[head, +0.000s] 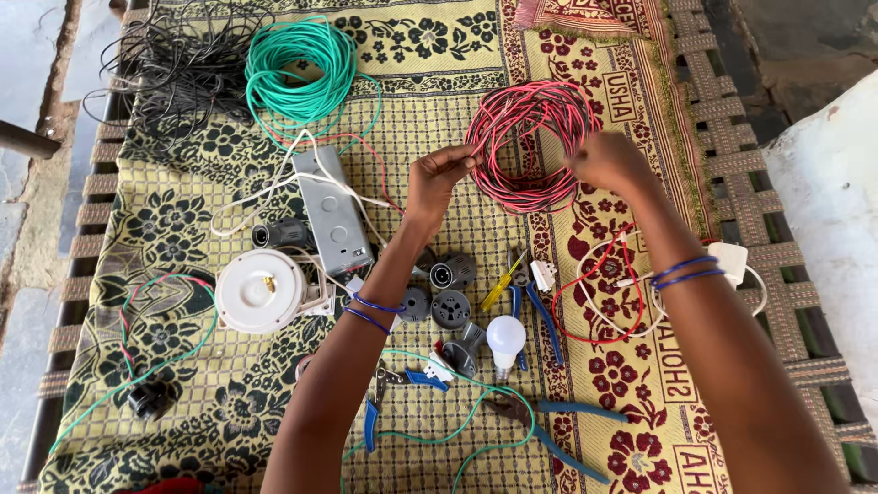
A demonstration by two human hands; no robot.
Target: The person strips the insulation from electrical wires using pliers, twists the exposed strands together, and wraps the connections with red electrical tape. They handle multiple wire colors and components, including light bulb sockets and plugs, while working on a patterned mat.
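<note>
Wire coil (pixel 526 146), red and black, lay flat between both hands, left hand (pixel 437 174) pinching its left edge, right hand (pixel 608 163) gripping its right edge, equally near.

My woven cot (pixel 732 174) carries a floral blanket (pixel 430 73). On the blanket lie a green wire coil (pixel 302 69), black wire (pixel 178 59), a red coil (pixel 530 146), a metal box (pixel 331 212), a white disc (pixel 259 291), a bulb (pixel 505 337), sockets (pixel 450 308) and pliers (pixel 549 425).
</note>
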